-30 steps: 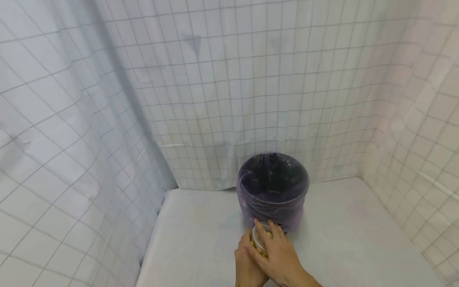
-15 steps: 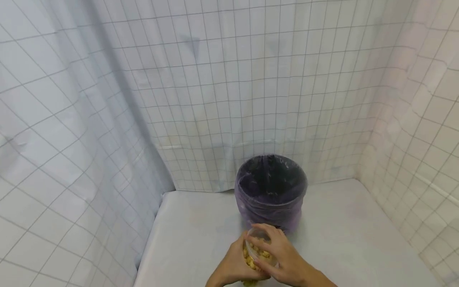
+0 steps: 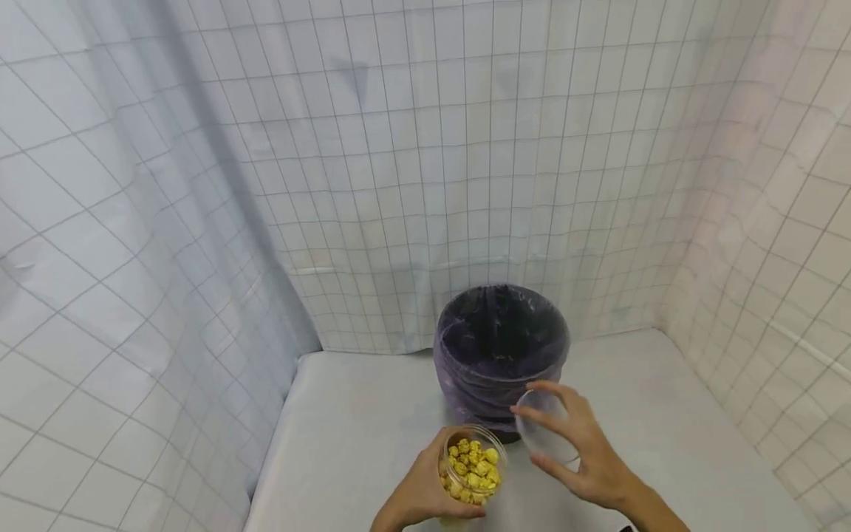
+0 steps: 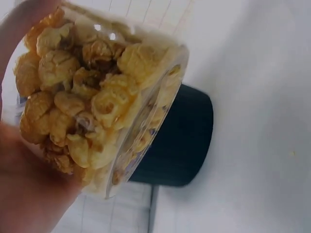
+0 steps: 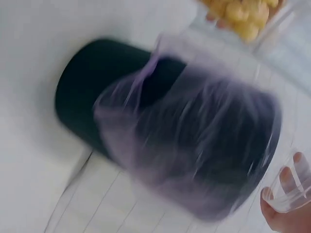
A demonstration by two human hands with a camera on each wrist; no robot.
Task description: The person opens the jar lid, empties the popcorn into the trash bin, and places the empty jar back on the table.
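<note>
My left hand (image 3: 425, 480) grips a clear plastic jar (image 4: 97, 92) from its left side. Yellow popcorn (image 3: 473, 465) fills the jar, and its round mouth is uncovered and faces up toward the head camera. Off to the right, my right hand (image 3: 585, 447) pinches a round clear lid (image 3: 547, 442) by its rim between thumb and fingers, apart from the jar. In the right wrist view the lid (image 5: 291, 198) shows at the lower right edge with fingertips behind it.
Just beyond both hands stands a dark bin (image 4: 177, 141) lined with a purple plastic bag (image 5: 204, 141), its mouth open upward. White gridded sheets (image 3: 412, 185) hang on three sides around the white table surface (image 3: 359, 421).
The lid has come off the jar in my right hand, which has moved away to the right. My left hand still holds the jar, now with the popcorn exposed.
</note>
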